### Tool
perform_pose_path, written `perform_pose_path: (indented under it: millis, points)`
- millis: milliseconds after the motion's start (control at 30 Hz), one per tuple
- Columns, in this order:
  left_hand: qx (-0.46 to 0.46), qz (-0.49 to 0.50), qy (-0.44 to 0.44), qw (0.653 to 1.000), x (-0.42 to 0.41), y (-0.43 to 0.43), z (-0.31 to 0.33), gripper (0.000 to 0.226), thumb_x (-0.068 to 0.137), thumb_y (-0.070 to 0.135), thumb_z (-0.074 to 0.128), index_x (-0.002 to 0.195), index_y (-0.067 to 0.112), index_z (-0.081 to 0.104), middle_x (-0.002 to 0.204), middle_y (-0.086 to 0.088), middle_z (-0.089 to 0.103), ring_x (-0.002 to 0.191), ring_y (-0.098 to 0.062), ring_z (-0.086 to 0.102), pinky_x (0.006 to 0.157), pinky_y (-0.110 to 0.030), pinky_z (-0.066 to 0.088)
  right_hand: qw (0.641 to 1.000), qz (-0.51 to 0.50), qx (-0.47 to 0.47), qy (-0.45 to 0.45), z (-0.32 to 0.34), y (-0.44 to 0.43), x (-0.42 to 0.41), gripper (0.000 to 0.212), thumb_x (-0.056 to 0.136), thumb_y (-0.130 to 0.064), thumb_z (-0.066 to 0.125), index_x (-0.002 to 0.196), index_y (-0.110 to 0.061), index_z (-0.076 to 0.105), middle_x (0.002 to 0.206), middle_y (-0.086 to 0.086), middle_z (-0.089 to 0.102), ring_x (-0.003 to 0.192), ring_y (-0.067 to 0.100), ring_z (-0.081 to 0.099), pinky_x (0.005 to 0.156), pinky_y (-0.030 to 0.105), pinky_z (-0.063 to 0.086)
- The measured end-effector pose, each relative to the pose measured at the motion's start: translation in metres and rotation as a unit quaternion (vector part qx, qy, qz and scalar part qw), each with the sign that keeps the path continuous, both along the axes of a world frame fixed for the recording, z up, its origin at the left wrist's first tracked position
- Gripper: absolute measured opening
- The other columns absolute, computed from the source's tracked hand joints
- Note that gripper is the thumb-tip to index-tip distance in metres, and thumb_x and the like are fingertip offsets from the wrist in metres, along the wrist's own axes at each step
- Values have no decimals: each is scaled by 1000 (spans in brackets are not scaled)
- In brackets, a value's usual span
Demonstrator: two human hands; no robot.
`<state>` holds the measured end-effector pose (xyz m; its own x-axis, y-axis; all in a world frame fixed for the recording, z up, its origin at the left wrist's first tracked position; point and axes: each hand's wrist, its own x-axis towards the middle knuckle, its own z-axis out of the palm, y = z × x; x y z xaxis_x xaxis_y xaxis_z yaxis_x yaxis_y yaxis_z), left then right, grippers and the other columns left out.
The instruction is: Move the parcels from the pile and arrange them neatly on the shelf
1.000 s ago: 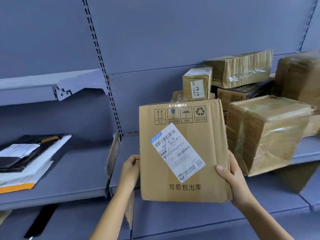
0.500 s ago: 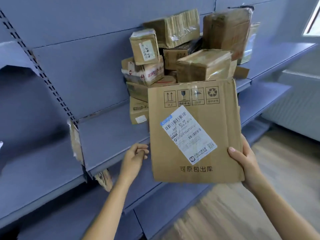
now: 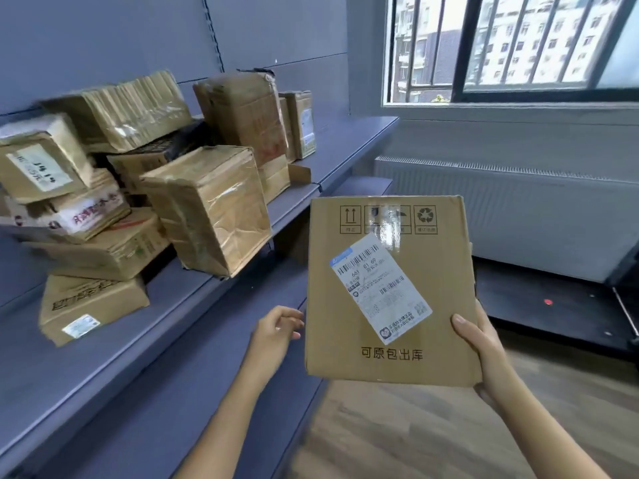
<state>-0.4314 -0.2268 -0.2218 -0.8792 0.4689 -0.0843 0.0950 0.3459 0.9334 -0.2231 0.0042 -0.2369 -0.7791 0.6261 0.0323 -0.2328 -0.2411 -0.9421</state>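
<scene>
From the head camera, I hold a flat brown cardboard parcel [image 3: 390, 292] upright in front of me, out past the near right end of the shelf [image 3: 103, 368] and above the wooden floor [image 3: 415, 437]. My right hand [image 3: 480, 344] grips its lower right edge: the thumb lies across the front face and the other fingers are hidden behind the box, so this hand alone is clamped on it. My left hand [image 3: 276, 330] sits just beside the parcel's lower left edge, its fingers loosely curled with the tips pointing at the cardboard; I cannot tell whether they touch the edge, but they are not wrapped around it. The parcel's front carries a white shipping label [image 3: 380, 288] stuck on at a tilt, a row of 4 handling symbols along the top and a line of printed characters near the bottom. To the left, on the grey shelf, lies the pile of parcels [image 3: 138, 188]: taped brown boxes heaped at odd angles, 1 tape-wrapped box [image 3: 207, 209] tipped over the shelf's front edge, and a flat carton [image 3: 86, 309] lying nearest me on the left. Far right, a barred window [image 3: 511, 46] sits above a white radiator [image 3: 518, 209].
</scene>
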Motion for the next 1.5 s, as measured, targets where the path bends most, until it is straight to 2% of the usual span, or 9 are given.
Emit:
perform_pose_path:
  millis: [233,300,400,533,667,833,1000,1167,1500]
  points:
    - [11,-52,8,999,7,127,0,20,94,15,47,93,21,66,91,0,70,79,-15,65,75,-31,51,998,-60,21,-11,5,104,37,55,76,-30,63,131,-34,52,120,4,68,103,24,69,73,34,58]
    - [56,-80,-23,995,20,161,2,17,97,22,49,102,18,64,99,-4,69,81,-13,66,73,-26,53,997,-75,24,-15,6,133,46,57,75,-32,64,131,-34,52,121,3,68,104,24,68,75,36,56]
    - [133,-166,-117,970,39,203,6,40,91,47,46,122,24,57,113,1,67,91,-7,68,70,-17,52,996,-92,18,-14,5,169,53,59,77,-31,64,134,-32,50,122,2,68,104,23,68,74,33,58]
    - [132,-260,-142,946,40,254,2,48,90,54,52,130,28,52,122,2,65,112,-19,61,94,-39,49,993,-121,7,-17,0,208,57,59,78,-32,63,135,-31,49,124,4,67,107,25,67,77,37,57]
    - [117,-283,-150,940,17,304,-5,61,72,62,60,124,30,55,113,2,68,99,-19,64,83,-39,51,989,-148,-12,-21,-9,243,49,59,77,-33,64,134,-31,50,123,5,67,106,27,67,78,40,55]
    - [113,-304,-169,931,-27,375,-21,66,70,62,62,126,29,53,121,-4,65,112,-28,61,95,-53,47,983,-181,-12,-24,-18,294,15,56,76,-34,65,131,-35,52,121,4,68,105,26,68,75,36,57]
    - [104,-333,-171,922,-89,449,-19,70,70,62,62,129,26,52,118,-1,68,103,-20,65,73,-32,53,977,-211,-13,-23,-20,348,-34,56,73,-40,71,126,-33,56,121,9,67,106,31,67,75,37,56]
    - [70,-357,-179,914,-143,512,-24,74,67,64,63,130,27,50,120,3,67,110,-21,64,83,-36,53,970,-239,-25,-31,-30,388,-76,59,69,-45,74,125,-35,57,121,10,68,104,31,68,74,37,58]
    - [35,-342,-204,917,-218,577,-38,53,78,50,57,126,27,53,115,1,68,96,-12,66,70,-25,52,971,-228,-51,-54,-43,465,-156,58,73,-37,67,129,-28,54,118,8,69,97,24,70,69,32,58]
